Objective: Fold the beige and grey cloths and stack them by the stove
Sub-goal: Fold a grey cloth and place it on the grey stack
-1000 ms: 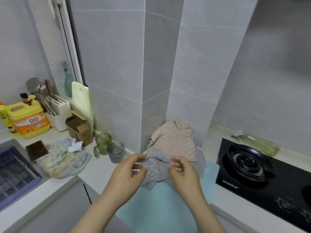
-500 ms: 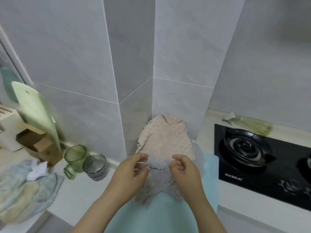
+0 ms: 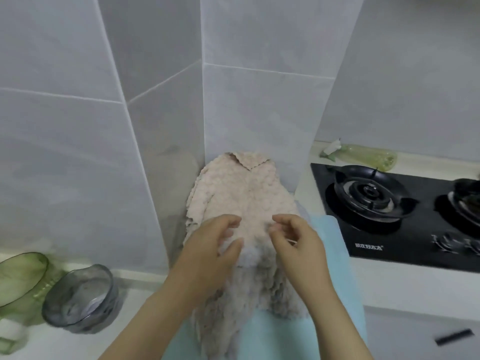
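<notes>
Both of your hands curl their fingertips [image 3: 275,231] into pinches on the fuzzy grey cloth [image 3: 248,258]: left hand [image 3: 210,255] and right hand [image 3: 298,248] close together. It drapes over a light-blue towel [image 3: 333,242], overlapping the nubby beige cloth [image 3: 241,193] beside the black gas stove [image 3: 376,236].

You're in a home kitchen: gas stove [image 3: 405,211], tiled walls [image 3: 259,100], glass cups [image 3: 80,300] on counter [image 3: 405,284].
</notes>
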Action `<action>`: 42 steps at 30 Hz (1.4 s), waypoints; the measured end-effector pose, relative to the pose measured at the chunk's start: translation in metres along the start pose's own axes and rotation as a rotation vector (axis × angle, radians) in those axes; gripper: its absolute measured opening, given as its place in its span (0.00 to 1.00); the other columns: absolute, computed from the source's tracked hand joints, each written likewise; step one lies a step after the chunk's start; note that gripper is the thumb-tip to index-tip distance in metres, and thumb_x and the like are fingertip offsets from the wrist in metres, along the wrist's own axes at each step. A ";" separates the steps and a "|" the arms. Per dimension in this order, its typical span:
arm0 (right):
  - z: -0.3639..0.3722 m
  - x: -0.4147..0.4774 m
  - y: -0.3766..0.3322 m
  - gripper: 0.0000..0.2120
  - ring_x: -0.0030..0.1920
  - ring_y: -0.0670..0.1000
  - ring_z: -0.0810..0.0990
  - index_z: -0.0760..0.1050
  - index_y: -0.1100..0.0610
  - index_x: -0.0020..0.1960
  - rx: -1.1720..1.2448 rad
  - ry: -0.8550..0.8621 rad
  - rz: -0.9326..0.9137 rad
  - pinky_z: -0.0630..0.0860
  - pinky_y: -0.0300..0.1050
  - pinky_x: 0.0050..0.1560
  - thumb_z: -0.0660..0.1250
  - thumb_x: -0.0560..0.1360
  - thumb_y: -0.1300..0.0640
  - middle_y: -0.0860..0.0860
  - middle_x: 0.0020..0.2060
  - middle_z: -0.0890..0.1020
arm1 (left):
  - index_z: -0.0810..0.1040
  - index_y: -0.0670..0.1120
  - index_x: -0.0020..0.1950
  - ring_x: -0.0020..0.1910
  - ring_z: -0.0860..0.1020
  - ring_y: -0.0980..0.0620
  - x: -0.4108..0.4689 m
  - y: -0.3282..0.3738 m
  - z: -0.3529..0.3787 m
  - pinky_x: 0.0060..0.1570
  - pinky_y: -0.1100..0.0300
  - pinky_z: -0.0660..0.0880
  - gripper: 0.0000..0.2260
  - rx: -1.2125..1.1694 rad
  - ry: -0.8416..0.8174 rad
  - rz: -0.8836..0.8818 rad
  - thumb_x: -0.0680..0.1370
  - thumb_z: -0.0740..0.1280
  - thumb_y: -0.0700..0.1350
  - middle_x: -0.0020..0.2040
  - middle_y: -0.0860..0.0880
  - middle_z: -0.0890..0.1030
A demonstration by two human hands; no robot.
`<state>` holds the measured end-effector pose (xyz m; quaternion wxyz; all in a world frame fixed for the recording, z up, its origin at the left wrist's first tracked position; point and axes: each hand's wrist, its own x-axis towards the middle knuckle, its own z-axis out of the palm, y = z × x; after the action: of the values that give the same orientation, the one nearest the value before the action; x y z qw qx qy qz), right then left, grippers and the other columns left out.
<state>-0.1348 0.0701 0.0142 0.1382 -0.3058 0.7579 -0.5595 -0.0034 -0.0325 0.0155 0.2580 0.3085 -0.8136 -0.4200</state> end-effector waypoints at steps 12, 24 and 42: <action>0.007 0.006 0.015 0.07 0.45 0.42 0.80 0.78 0.48 0.53 -0.333 0.003 -0.202 0.74 0.32 0.39 0.68 0.75 0.52 0.44 0.44 0.83 | 0.75 0.56 0.59 0.50 0.77 0.64 0.019 -0.049 -0.007 0.57 0.61 0.74 0.13 0.159 -0.055 0.280 0.75 0.68 0.50 0.54 0.61 0.78; 0.030 -0.006 0.039 0.04 0.46 0.39 0.80 0.80 0.48 0.50 -0.314 0.060 -0.241 0.74 0.31 0.43 0.70 0.75 0.52 0.42 0.44 0.83 | 0.72 0.49 0.65 0.56 0.73 0.52 0.027 -0.074 -0.010 0.54 0.60 0.70 0.22 0.453 -0.171 0.164 0.76 0.63 0.60 0.61 0.51 0.75; -0.008 0.010 -0.005 0.10 0.31 0.49 0.73 0.80 0.57 0.38 -0.010 0.113 -0.372 0.68 0.42 0.35 0.72 0.74 0.52 0.56 0.30 0.79 | 0.78 0.46 0.40 0.30 0.67 0.56 0.024 -0.035 -0.025 0.30 0.63 0.64 0.08 -0.164 0.069 0.454 0.73 0.72 0.50 0.30 0.45 0.71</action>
<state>-0.1457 0.0689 0.0228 -0.0117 -0.4093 0.6975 -0.5881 0.0070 -0.0792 0.0024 0.3978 0.1099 -0.8158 -0.4051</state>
